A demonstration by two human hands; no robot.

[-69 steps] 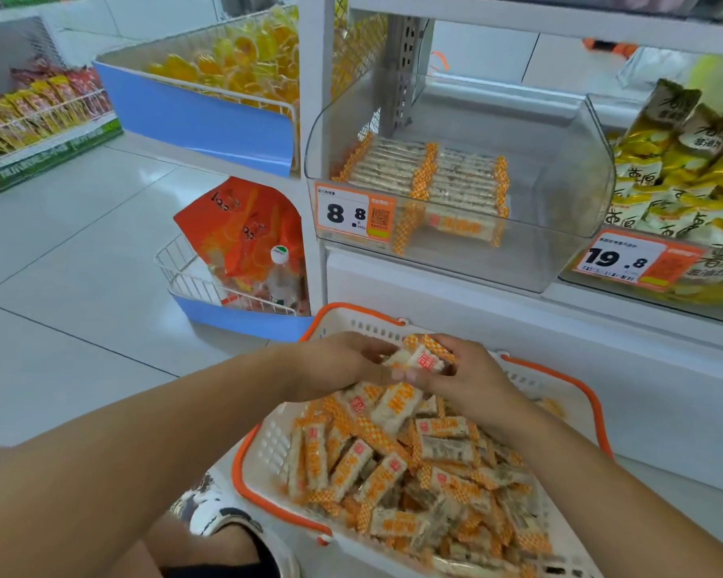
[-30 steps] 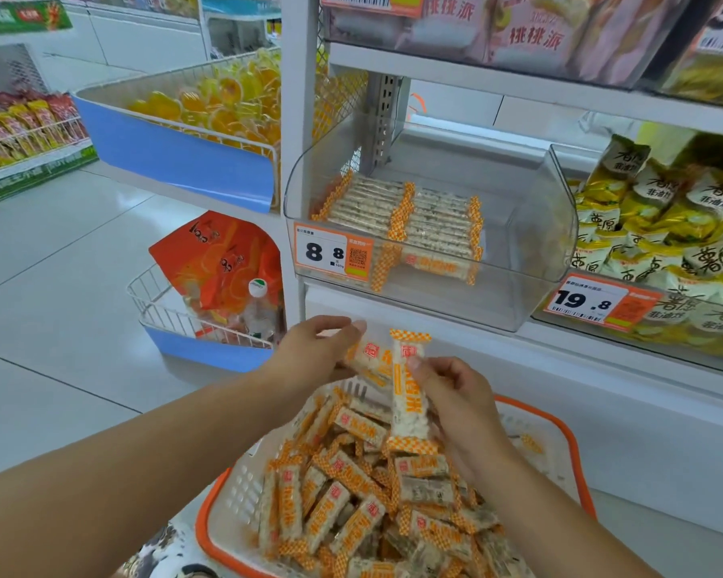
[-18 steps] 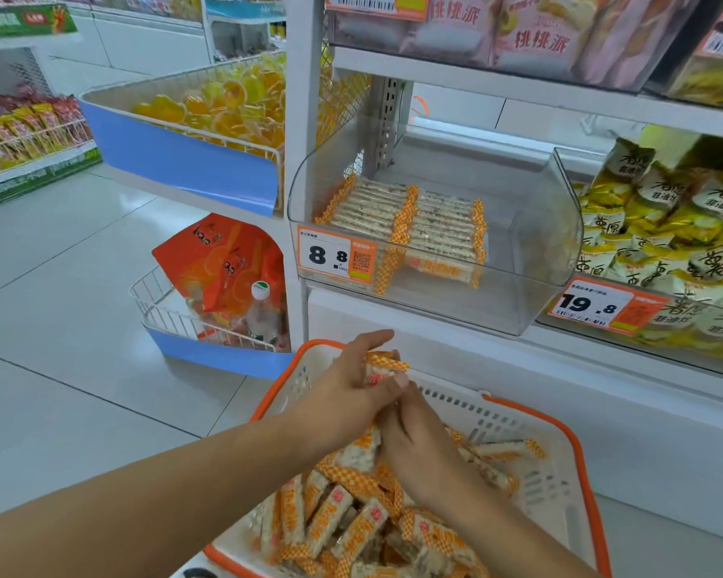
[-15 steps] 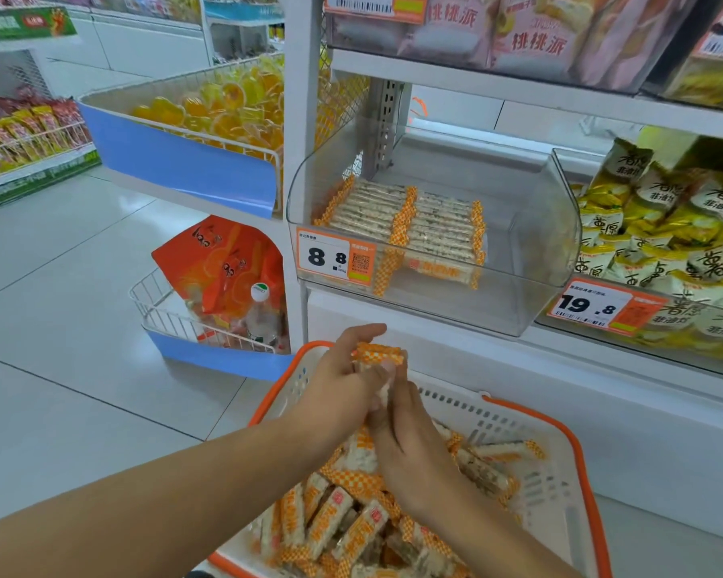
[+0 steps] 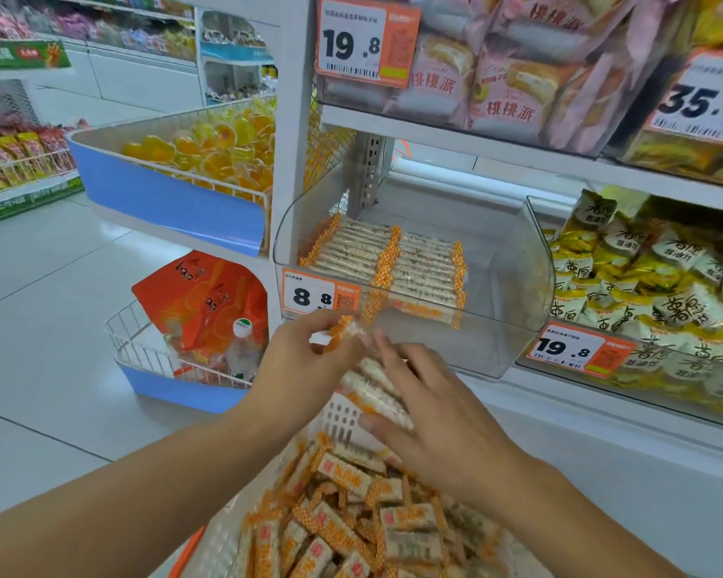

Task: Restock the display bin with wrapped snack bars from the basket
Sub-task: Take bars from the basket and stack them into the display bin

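A stack of wrapped snack bars [image 5: 372, 381] with orange checked ends is held between both hands, just below the front of the clear display bin [image 5: 518, 327]. My left hand [image 5: 305, 369] grips the stack's upper end. My right hand [image 5: 430, 410] holds its lower side, thumb underneath. Inside the bin lie two neat rows of the same bars [image 5: 385, 260] toward the left; its right part is bare. The white basket [image 5: 343, 419] with an orange rim sits below my hands, piled with several loose bars [image 5: 351, 515].
The bin carries an 8.8 price tag [image 5: 320, 296]. Yellow snack packs [image 5: 652, 285] fill the neighbouring bin to the right. A blue wire rack with orange pouches [image 5: 201, 310] stands at the left, and pink cake packs [image 5: 497, 64] sit on the shelf above.
Both hands have risen from the basket with the gathered bars, up toward the bin's front edge. The view has tilted upward, showing the upper shelf.
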